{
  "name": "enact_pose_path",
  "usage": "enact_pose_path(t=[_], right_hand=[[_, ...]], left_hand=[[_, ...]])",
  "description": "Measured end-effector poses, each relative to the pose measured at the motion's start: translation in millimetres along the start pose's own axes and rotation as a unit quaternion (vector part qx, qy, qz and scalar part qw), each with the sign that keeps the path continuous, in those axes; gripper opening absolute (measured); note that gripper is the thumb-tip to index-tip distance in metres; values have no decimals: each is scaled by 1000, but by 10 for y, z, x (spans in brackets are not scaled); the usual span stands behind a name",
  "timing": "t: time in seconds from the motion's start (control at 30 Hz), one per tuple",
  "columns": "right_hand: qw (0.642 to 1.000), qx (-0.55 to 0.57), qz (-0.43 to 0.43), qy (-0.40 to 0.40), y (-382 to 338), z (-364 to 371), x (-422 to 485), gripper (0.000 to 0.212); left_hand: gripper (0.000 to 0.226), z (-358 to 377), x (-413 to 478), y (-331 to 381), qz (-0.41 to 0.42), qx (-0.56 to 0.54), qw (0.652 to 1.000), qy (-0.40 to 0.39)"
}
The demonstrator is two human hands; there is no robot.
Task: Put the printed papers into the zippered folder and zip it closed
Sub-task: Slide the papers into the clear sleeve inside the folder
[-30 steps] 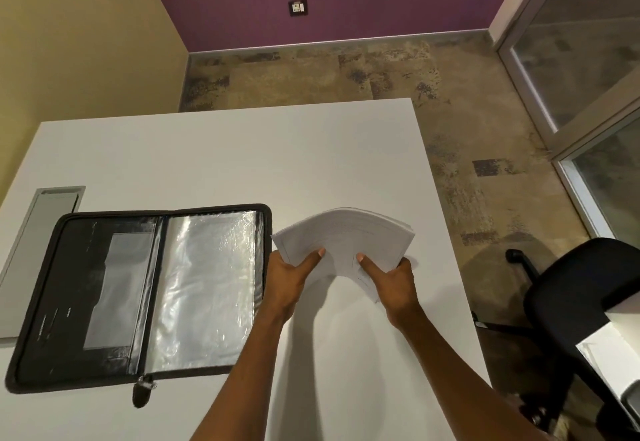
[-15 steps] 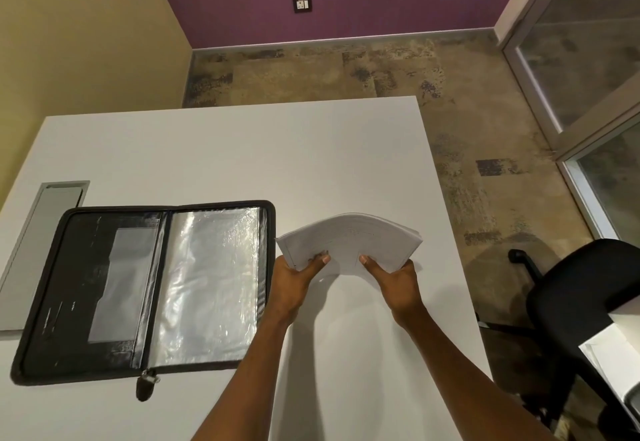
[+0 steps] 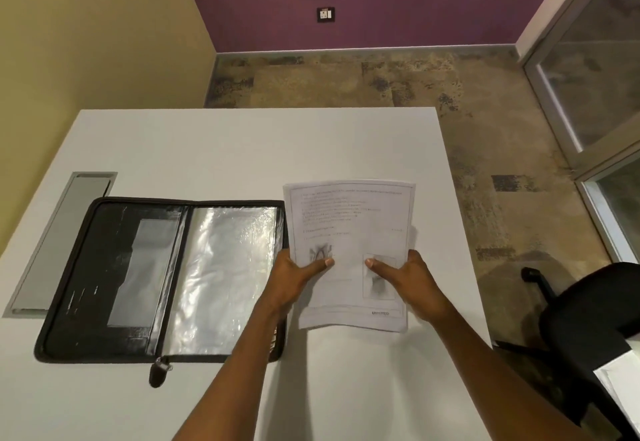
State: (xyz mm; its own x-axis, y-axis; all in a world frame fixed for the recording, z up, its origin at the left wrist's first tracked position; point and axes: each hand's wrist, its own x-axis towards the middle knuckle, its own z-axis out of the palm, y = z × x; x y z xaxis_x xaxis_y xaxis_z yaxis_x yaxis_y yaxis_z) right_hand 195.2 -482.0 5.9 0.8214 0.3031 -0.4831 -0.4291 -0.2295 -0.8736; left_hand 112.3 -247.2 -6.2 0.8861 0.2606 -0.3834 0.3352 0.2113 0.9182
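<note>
A stack of printed papers is held above the white table, its printed face turned up toward me. My left hand grips its left edge and my right hand grips its right edge, thumbs on top. The black zippered folder lies open flat on the table to the left, its clear plastic sleeve showing on the right half. The papers' left edge slightly overlaps the folder's right edge. The zipper pull hangs off the folder's front edge.
A grey cable-tray lid is set into the table left of the folder. A black office chair stands at the right, beside the table's right edge. Carpeted floor lies beyond the table's far edge.
The stack, held edge-on and fanned before, has been tilted up so its printed face shows. Both hands still hold it in about the same place beside the folder.
</note>
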Motion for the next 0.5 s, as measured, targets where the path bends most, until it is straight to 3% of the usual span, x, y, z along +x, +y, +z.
enact_pose_path(t=[0.1,0.2,0.3,0.5], right_hand=[[998,-14,10,-63,-141,130,-10,60],[991,-39,1,-128,-293,390,37,42],[990,-7,4,-141,-452,685,163,33],[984,44,37,-166,-797,1257,465,57]], left_hand=[[51,-243,-107,111,-27,-30,999,-13],[45,-514,-168,195,-43,-42,998,3],[42,-810,-176,289,-40,-47,998,26],[48,-1413,-58,490,-37,-39,998,32]])
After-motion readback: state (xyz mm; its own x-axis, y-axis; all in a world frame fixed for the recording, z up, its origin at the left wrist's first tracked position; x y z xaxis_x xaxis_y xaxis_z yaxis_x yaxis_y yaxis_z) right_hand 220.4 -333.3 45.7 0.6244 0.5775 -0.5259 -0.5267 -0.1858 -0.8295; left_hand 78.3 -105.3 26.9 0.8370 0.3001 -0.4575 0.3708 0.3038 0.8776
